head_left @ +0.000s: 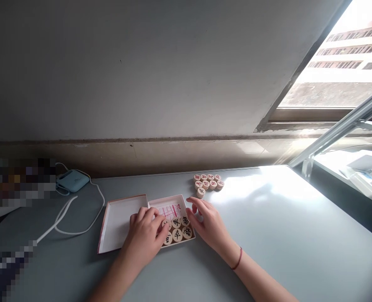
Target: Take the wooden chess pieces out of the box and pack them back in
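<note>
An open cardboard box point(170, 200) lies on the table, its shallow lid point(121, 214) folded out to the left. Round wooden Chinese chess pieces point(177, 235) with black characters sit in the box's near part, and a sheet with pink lines point(170, 210) shows behind them. My left hand point(148, 230) reaches over the box's left side, fingers curled down and thumb close to the index finger at a Chinese chess piece; the fingers partly hide what they grip. Just past the box's right edge, my right hand point(206, 218) has thumb and fingers apart, holding nothing visible.
Chinese chess pieces point(205, 184), mostly red-marked, stand grouped on the table behind my right hand. At the left lie a light blue device point(74, 180) and a white cable point(79, 233). The wall point(160, 157) borders the table's back; a metal frame point(336, 130) rises at the right.
</note>
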The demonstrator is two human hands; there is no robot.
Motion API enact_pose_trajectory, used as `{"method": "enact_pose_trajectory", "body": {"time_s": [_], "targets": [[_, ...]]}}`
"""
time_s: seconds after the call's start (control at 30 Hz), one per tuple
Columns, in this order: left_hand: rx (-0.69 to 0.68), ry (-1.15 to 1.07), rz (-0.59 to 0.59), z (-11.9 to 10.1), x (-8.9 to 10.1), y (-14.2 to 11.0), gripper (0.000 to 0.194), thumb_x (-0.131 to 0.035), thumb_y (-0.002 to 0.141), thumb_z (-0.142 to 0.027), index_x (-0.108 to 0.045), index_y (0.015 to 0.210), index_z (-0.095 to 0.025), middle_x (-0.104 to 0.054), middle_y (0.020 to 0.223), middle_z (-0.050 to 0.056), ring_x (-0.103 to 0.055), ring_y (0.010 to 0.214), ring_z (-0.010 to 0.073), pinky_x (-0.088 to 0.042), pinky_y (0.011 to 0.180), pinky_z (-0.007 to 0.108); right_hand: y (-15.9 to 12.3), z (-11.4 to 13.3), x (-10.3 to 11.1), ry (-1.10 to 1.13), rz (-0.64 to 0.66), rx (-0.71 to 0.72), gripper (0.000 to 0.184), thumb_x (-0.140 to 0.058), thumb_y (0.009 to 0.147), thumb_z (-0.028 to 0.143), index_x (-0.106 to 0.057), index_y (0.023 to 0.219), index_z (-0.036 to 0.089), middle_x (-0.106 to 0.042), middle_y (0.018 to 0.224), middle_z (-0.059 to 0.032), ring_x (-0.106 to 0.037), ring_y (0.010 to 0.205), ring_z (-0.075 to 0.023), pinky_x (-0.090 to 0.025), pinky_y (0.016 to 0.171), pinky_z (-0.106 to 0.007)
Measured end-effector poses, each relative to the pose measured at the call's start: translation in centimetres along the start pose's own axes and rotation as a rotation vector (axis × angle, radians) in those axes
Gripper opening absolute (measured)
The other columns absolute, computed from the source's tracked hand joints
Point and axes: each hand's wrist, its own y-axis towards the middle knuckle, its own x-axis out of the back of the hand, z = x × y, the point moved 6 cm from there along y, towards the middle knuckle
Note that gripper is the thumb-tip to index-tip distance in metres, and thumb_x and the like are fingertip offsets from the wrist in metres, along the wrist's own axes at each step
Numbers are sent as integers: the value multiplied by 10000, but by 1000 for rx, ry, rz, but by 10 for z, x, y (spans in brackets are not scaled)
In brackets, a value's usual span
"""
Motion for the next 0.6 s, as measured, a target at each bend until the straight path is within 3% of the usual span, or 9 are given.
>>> {"method": "enact_pose_trajectory", "body": {"time_s": [0.13, 0.23, 0.4, 0.5, 0.6], "targets": [[9, -42, -24, 2, -3, 1, 144, -506, 880, -261, -648, 879, -236, -675, 929, 23, -569, 924, 234, -389, 738, 359, 0, 1, 3, 16, -37, 19, 165, -481, 902, 209, -544, 1053, 189, -590, 728, -18, -554, 659, -151, -470, 617, -272], [-16, -67, -121, 2, 3, 2, 100, -538, 869, -252, -632, 844, -231, -684, 899, 8, -589, 911, 220, -381, 730, 334, 2, 9, 7, 40, -76, 71, 158, -528, 862, 199, -549, 1019, 198, -616, 779, -38, -567, 711, -171, -490, 647, -300], [-98, -167, -330, -13, 24, -1, 119, -514, 915, -264, -606, 854, -220, -694, 834, -10, -632, 827, 170, -384, 795, 324, -2, 44, 11, 88, -88, 336, 282, -608, 804, 180, -542, 1077, 204, -666, 1007, -83, -591, 881, -203, -516, 728, -335], [-77, -287, -324, -21, 28, -2, 161, -490, 934, -320, -606, 882, -222, -702, 822, -12, -648, 765, 149, -432, 760, 292, -5, 61, 13, 96, -98, 431, 302, -570, 837, 129, -531, 1123, 217, -690, 998, -63, -614, 888, -179, -517, 738, -316], [-43, -324, -282, -22, 25, -2, 241, -446, 948, -391, -621, 962, -226, -709, 847, 9, -656, 791, 161, -466, 743, 283, -5, 57, 17, 91, -112, 398, 304, -551, 846, 123, -530, 1132, 221, -699, 974, -61, -633, 861, -177, -522, 727, -312]]}}
